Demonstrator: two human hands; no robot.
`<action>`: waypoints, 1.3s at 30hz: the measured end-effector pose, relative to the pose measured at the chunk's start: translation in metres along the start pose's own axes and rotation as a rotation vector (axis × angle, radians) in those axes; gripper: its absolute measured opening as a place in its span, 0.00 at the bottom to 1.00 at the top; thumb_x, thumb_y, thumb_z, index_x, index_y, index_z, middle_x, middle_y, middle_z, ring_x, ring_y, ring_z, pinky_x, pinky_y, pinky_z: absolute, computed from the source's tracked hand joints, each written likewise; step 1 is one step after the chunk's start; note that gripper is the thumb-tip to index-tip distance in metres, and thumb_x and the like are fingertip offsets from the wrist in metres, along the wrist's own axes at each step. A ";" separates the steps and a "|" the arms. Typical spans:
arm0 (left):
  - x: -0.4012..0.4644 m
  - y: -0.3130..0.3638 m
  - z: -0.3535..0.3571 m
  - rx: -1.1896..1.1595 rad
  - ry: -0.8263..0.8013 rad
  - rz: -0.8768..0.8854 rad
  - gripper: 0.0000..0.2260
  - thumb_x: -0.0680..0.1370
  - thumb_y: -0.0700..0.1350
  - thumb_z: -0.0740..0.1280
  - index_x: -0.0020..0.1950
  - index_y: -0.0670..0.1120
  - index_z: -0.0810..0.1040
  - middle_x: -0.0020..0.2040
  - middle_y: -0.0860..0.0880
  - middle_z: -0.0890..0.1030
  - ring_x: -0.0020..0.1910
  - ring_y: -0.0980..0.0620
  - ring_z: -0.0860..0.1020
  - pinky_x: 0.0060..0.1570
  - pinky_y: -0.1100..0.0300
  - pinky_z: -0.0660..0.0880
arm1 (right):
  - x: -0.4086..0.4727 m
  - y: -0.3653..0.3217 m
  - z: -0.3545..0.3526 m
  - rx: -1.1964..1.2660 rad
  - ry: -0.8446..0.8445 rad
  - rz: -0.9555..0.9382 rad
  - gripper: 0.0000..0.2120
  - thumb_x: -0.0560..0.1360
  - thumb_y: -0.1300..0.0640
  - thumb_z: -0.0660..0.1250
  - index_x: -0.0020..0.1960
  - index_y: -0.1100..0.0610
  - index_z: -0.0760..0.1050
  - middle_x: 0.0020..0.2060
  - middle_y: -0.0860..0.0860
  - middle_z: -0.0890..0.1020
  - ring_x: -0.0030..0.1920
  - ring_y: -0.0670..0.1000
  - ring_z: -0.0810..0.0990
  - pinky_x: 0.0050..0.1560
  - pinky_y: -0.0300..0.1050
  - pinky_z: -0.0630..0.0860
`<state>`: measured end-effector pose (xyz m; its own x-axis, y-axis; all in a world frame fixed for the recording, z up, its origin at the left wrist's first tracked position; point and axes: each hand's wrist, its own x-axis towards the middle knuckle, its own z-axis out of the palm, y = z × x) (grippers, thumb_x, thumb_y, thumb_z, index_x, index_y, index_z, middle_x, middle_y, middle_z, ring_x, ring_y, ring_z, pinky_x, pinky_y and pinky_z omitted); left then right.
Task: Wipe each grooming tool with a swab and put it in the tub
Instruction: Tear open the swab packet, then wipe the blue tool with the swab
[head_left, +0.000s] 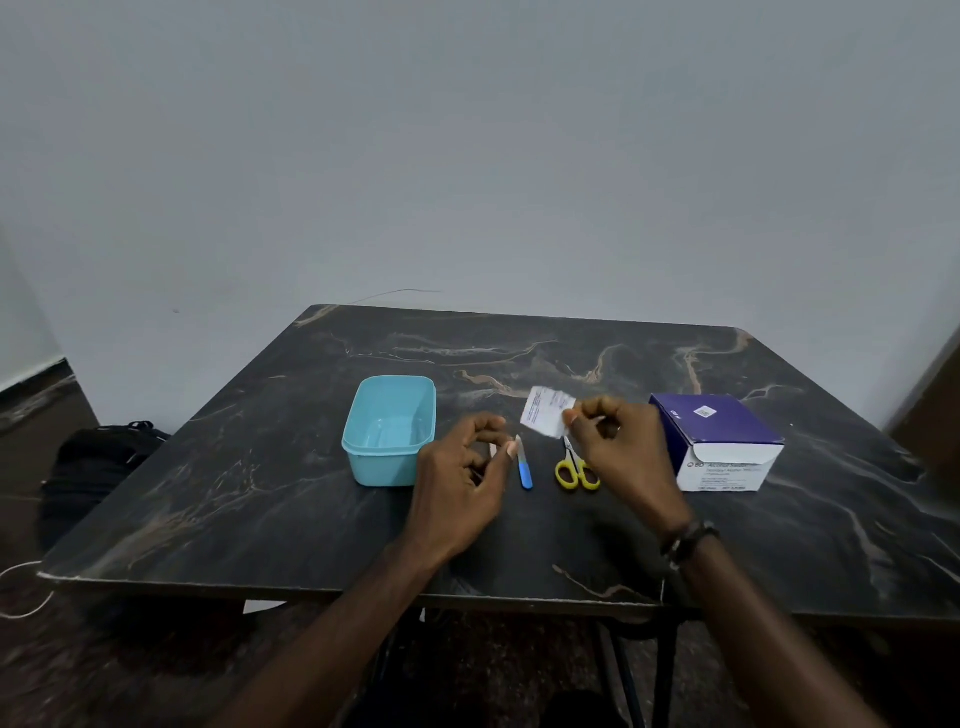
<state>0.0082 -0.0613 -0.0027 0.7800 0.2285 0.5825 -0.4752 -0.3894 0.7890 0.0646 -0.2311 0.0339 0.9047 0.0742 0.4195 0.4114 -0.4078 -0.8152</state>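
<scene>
Forearms enter from the bottom of the frame and are stretched over the dark marbled surface (260, 467), which fills the middle. Right of centre, a purple and white swab box (719, 441) is kept just beside the right hand (618, 452), presumably so that sachets can be drawn without reaching. Left of centre, the pale blue tub (389, 431) stands open and empty, evidently ready to receive cleaned tools. The left hand (462, 483) is held just beside the tub, its grip loosely curled and apparently holding nothing; a thin pale object half hidden beneath it cannot be identified. A swab sachet (545, 418) is pinched by one corner in the right grip and raised clear of the surface, probably for tearing open. Between the hands, the yellow-handled scissors (575, 470) and the blue-handled tool (524, 465) lie on the surface, not yet wiped.
</scene>
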 end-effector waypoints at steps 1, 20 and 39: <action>0.000 -0.002 0.000 0.029 0.033 0.021 0.09 0.76 0.41 0.70 0.55 0.47 0.78 0.44 0.54 0.82 0.32 0.53 0.81 0.31 0.60 0.79 | 0.012 -0.002 -0.005 -0.117 0.040 -0.007 0.07 0.75 0.57 0.70 0.38 0.52 0.80 0.30 0.47 0.81 0.29 0.42 0.78 0.31 0.41 0.73; -0.001 -0.002 0.000 0.518 0.165 0.087 0.17 0.74 0.39 0.69 0.32 0.50 0.64 0.26 0.55 0.62 0.25 0.55 0.61 0.27 0.60 0.59 | 0.082 0.019 0.017 -1.422 -0.336 -0.240 0.09 0.78 0.64 0.59 0.51 0.59 0.77 0.47 0.55 0.81 0.47 0.56 0.82 0.40 0.48 0.72; 0.022 0.020 0.005 1.061 -0.329 -0.337 0.07 0.79 0.37 0.60 0.53 0.41 0.77 0.54 0.42 0.79 0.52 0.45 0.79 0.44 0.58 0.73 | 0.069 0.020 0.004 -0.515 0.356 -0.666 0.04 0.76 0.63 0.66 0.47 0.62 0.80 0.41 0.57 0.81 0.35 0.55 0.78 0.31 0.47 0.74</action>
<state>0.0183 -0.0685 0.0252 0.9443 0.2808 0.1718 0.2355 -0.9409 0.2434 0.1359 -0.2304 0.0445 0.3756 0.1893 0.9072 0.6588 -0.7430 -0.1177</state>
